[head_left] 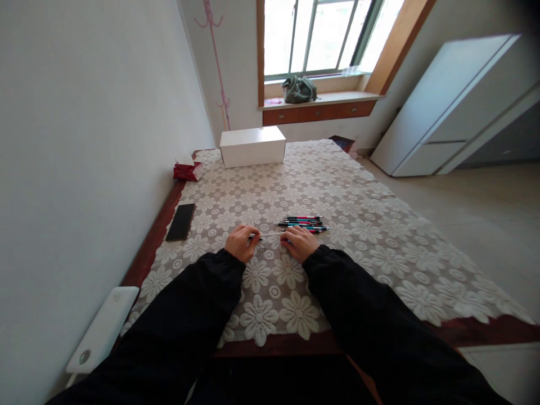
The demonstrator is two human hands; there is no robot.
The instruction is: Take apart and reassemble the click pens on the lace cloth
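On the tabletop (379, 236), the left hand (240, 243) and right hand (300, 243) rest side by side near the middle, a thin pen refill (272, 233) spanning between them. Just beyond the right hand lies a bunch of pens (304, 223). A phone (180, 221) lies left, near the wall. Far off stand a box (252, 145) and, to its left, a tissue pack (187, 169).

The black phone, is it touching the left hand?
Apart. The head view shows the black phone lying near the table edge, with lace tablecloth plainly between it and the left hand.
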